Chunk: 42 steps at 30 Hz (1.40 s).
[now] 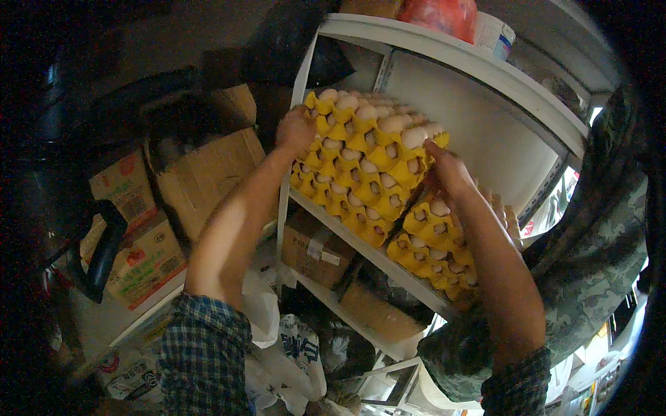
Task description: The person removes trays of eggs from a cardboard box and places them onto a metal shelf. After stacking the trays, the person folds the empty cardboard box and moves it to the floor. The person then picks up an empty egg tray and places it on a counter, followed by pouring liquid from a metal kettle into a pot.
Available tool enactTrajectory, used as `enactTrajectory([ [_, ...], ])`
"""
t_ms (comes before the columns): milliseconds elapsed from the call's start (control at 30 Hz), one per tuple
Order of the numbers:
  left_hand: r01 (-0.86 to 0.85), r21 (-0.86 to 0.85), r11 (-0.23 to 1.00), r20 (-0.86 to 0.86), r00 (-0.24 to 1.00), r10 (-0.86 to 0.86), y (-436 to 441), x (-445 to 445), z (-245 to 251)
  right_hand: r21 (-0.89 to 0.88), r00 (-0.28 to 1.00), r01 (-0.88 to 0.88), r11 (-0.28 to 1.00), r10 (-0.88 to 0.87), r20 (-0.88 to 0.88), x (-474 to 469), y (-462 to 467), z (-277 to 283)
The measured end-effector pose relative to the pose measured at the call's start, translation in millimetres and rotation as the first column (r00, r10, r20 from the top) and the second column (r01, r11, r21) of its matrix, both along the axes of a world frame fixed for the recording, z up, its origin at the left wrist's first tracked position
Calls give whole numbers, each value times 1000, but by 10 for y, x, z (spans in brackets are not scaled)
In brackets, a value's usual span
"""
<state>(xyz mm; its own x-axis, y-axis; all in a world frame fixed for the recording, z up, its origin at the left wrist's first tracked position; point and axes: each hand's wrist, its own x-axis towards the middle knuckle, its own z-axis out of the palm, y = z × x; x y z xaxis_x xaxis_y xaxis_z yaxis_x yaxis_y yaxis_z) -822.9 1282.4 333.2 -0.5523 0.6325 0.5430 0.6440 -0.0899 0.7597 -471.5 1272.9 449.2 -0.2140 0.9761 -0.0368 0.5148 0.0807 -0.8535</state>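
A stack of yellow egg trays (354, 169) full of pale eggs sits on a white metal shelf (364, 249). At the left end of the stack, my left hand (297, 129) grips the edge of an upper tray. My right hand (450, 169) grips the opposite end, its thumb by an egg at the top corner and its other fingers mostly hidden. Brown eggs (393, 124) fill the top tray in rows. Beside this stack, a lower stack of yellow egg trays (424, 239) stands partly behind my right forearm.
Above runs another shelf (442, 49) with a red plastic bag (439, 18) and a white tub (493, 36). Cardboard boxes (317, 249) fill the shelf below. At left stand an open carton (208, 177) and printed cartons (140, 260). Camouflage cloth (588, 296) hangs at right.
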Motion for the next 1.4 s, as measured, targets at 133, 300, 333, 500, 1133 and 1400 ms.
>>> enactTrajectory([
  [133, -122, -68, 990, -212, 972, 105, -72, -33, 172, 176, 994, -101, 979, 106, -21, 113, -53, 107],
  [300, -40, -182, 982, -106, 994, 20, -291, 128, 261, 409, 995, 100, 907, -80, -66, 104, -504, 229],
  [333, -95, -99, 991, -121, 989, 83, -350, 161, 198, 509, 990, 44, 859, 33, -140, 90, -719, 174],
  [500, -68, 245, 967, 14, 998, 67, -774, 511, -782, 427, 845, -447, 786, 528, -88, 780, -2350, -880],
  [1133, 880, -471, 59, 485, 314, -816, -5167, 5508, -5122, -622, 842, 526, 581, -461, 281, 6208, -7161, -4933],
  [1400, 794, -585, -164, 201, -54, -978, -5186, 7838, -4124, -544, 732, 613, 573, -672, 116, 7463, -8461, -4937],
])
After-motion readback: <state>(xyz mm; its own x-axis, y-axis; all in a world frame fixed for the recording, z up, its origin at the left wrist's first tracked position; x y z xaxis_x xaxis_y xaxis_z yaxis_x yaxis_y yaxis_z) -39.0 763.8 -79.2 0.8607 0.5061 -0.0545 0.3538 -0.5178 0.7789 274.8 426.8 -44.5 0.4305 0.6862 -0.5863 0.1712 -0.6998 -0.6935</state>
